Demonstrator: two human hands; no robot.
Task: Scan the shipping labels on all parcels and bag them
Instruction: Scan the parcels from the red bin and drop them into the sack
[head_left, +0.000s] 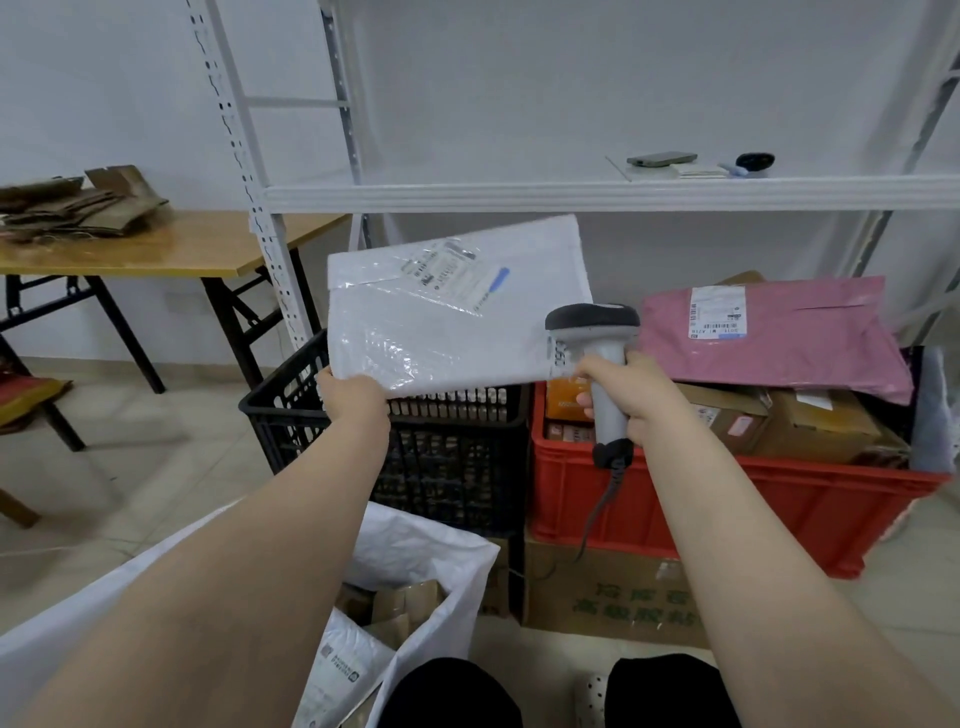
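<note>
Your left hand (353, 397) grips the near corner of the flat white bubble-wrap parcel (457, 332) and holds it up, just left of your right hand (631, 400). That hand is curled tight round the handle of the grey barcode scanner with the black head (608, 358).

The paper shipping label (452, 270) sits on the far part of the parcel, up and left of the scanner. Point the scanner's nose at it. Keep the parcel flat and steady, because I think the shiny wrap may glare.

The big white woven sack (426, 551) is open below your left arm. The soft pink parcel (779, 338) lies on top of the red plastic crate (727, 504), just past your right hand.
</note>
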